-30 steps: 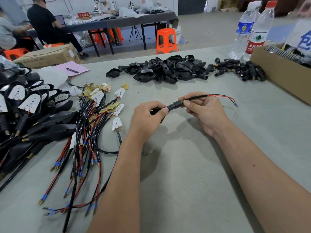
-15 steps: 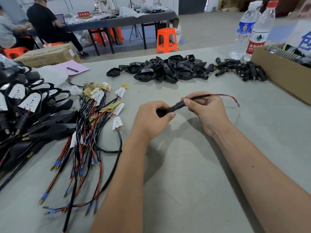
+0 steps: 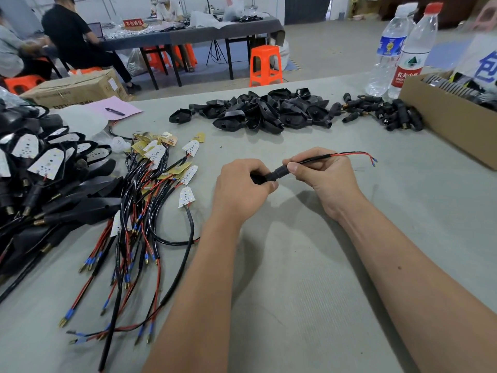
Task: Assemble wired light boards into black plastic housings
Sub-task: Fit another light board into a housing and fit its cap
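Mid-table, above grey mat: black housing (image 3: 258, 178) mostly buried in left hand (image 3: 242, 188), fingers curled round it; right hand (image 3: 321, 175) pinches black cable (image 3: 313, 158) at stem collar (image 3: 279, 172), guessing to draw wire through. Red/black leads (image 3: 355, 154) trail right. Loose wired light boards (image 3: 156, 189) left, empty housings pile (image 3: 258, 111) beyond, finished units (image 3: 40, 179) far left, all within reach

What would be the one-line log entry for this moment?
stage: fitting wire into housing | left hand: grips black housing | right hand: pinches black cable | loose light boards: left on table
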Motion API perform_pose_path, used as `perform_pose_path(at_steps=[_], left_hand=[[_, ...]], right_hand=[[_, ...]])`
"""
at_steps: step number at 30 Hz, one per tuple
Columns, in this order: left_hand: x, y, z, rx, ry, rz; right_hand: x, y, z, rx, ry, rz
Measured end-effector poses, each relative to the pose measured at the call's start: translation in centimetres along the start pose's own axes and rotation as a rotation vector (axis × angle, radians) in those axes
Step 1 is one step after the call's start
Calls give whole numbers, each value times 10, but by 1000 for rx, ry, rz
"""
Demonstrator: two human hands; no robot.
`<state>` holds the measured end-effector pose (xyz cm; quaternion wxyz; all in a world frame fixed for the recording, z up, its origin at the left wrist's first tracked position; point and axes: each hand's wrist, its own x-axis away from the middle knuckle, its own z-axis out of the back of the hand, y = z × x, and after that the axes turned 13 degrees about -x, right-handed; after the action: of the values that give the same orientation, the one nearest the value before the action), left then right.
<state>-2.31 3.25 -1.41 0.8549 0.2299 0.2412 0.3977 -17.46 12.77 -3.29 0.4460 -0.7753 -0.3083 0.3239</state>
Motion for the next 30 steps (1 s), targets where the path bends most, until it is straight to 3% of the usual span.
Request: perform_pose_path(at_steps=[8, 13, 20, 25, 30], left_hand=[[-3, 6, 6, -165, -8, -28], [0, 5, 3, -47, -8, -3], [1, -22, 27, 152, -228, 0], [5, -37, 43, 96, -155, 26], [7, -38, 39, 29, -146, 22]], right_hand=[[0, 0, -2, 43, -46, -16], [-1, 1, -1, 0, -14, -42], [-5, 3, 4, -118, 91, -84], [-8, 4, 7, -216, 220, -51], [-9, 6, 6, -162, 259, -37]])
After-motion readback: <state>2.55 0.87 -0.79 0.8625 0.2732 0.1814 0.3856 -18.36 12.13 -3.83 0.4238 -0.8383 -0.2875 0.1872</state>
